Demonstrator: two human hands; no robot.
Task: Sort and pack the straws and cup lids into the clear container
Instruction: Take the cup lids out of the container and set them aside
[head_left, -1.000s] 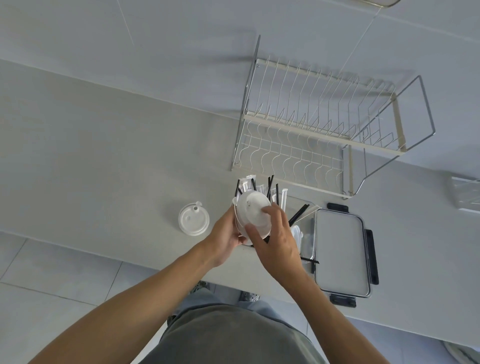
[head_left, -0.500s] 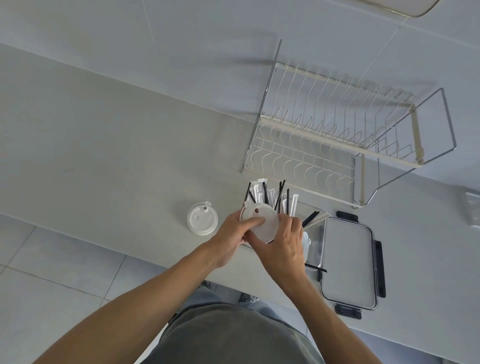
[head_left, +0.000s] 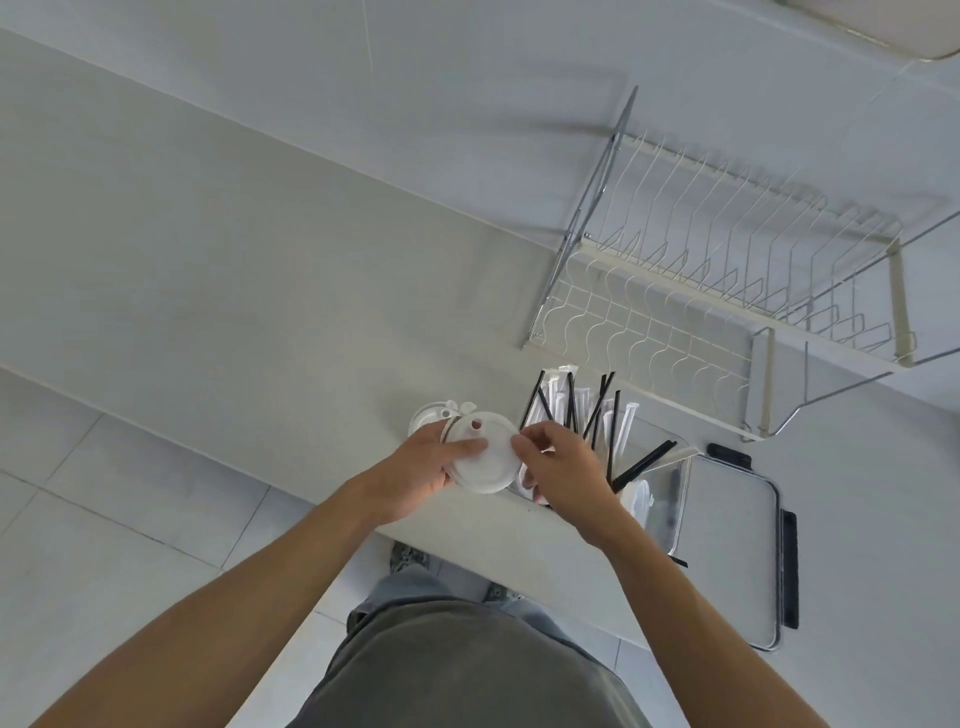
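Observation:
My left hand (head_left: 423, 470) grips a stack of white cup lids (head_left: 485, 460), thumb on top, just left of the clear container (head_left: 657, 499). My right hand (head_left: 563, 475) touches the stack's right edge with its fingertips. Another white lid (head_left: 428, 418) lies on the counter behind the stack, partly hidden by it. Black straws (head_left: 602, 410) and white wrapped straws (head_left: 558, 397) stand upright in the container's far end. More white lids (head_left: 641, 499) lie inside the container, partly hidden by my right wrist.
The container's flat lid (head_left: 727, 551) with black clips lies on the counter to the right. A white wire dish rack (head_left: 717, 291) stands behind the container against the wall. The counter's front edge runs just below my hands, with tiled floor (head_left: 104, 519) beyond.
The stack of lids has moved left, from over the container toward the single lid on the counter. My right hand has slid from the top of the stack to its right edge.

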